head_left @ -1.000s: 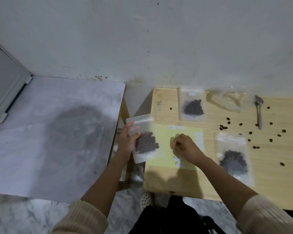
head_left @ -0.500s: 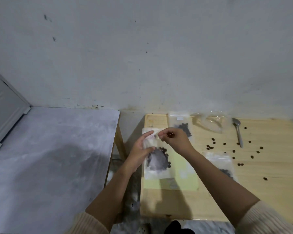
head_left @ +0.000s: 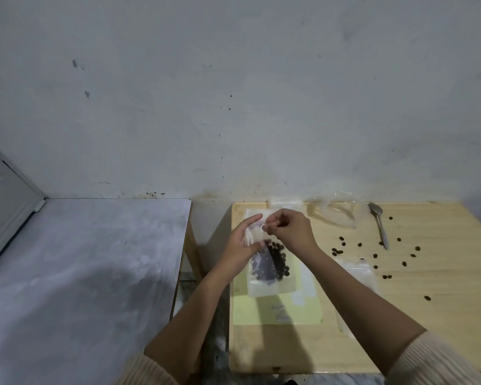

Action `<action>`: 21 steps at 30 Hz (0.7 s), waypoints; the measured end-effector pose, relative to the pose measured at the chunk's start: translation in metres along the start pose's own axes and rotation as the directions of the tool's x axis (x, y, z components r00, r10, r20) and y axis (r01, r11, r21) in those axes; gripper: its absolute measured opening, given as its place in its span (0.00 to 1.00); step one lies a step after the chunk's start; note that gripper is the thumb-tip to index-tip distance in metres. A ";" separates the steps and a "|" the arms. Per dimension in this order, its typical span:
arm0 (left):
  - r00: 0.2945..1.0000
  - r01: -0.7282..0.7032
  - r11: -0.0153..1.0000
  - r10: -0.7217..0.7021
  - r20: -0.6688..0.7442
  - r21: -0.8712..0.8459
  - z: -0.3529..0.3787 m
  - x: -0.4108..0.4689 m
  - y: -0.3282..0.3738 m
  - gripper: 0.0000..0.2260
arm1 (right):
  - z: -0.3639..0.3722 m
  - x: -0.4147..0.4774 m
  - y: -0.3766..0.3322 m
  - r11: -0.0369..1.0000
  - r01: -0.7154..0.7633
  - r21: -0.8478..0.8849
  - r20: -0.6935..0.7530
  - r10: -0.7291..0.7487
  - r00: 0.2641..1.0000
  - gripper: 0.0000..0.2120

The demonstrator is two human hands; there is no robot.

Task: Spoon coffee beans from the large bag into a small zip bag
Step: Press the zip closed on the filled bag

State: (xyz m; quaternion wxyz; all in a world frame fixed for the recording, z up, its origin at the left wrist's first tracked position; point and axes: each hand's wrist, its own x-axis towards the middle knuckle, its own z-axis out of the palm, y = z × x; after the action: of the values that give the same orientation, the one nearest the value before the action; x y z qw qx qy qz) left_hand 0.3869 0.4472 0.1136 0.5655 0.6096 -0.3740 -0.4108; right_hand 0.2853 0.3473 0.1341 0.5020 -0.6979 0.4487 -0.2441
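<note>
Between both hands hangs the small bag [head_left: 270,286], beans [head_left: 274,263] settled low: the left hand [head_left: 240,245] grips its side, the right hand [head_left: 292,232] pinches its top strip. Right of them lie the spoon [head_left: 379,226] and large bag [head_left: 335,213].

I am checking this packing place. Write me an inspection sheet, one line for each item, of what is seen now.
Surface: light wooden table with a pale yellow-green sheet lying on it.
Job's things: small clear zip bag with dark coffee beans inside, held over the sheet; crumpled large clear plastic bag and grey metal spoon lie at the back, untouched.
Clutter: loose coffee beans scattered on the table; second zip bag beside the right forearm.
Hands: left hand holds the small bag's side; right hand pinches its top edge.
Cables: nothing seen.
Surroundings: white wall; grey mottled surface at the left.
</note>
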 end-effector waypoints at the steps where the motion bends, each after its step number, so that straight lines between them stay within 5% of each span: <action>1: 1.000 -0.001 1.000 0.001 -0.001 0.004 0.000 0.000 0.000 0.24 | 0.000 0.000 0.000 1.000 0.003 -0.017 -0.011 -0.003 1.000 0.05; 7: 1.000 -0.013 1.000 0.013 0.003 -0.003 0.002 0.000 -0.003 0.24 | 0.000 -0.002 -0.001 0.993 -0.008 -0.122 -0.065 0.000 0.998 0.10; 11: 1.000 0.001 0.999 -0.001 -0.018 -0.032 -0.002 -0.004 -0.006 0.24 | -0.008 0.000 0.001 0.978 -0.075 -0.195 -0.141 0.047 0.989 0.31; 16: 0.997 0.021 0.989 -0.031 -0.071 -0.148 -0.003 0.000 -0.003 0.16 | -0.011 0.002 0.006 0.973 -0.229 -0.032 0.040 0.230 0.972 0.49; 21: 0.980 0.040 0.973 -0.083 -0.180 -0.229 0.001 0.006 0.001 0.08 | -0.019 -0.001 -0.002 0.976 -0.217 0.005 0.115 0.215 0.970 0.28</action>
State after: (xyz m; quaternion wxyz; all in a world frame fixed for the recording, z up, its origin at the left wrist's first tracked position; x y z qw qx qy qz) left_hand 0.3885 0.4417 0.1143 0.6505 0.5893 -0.2508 -0.4082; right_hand 0.2709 0.3396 0.1434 0.5564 -0.6533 0.4905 -0.1520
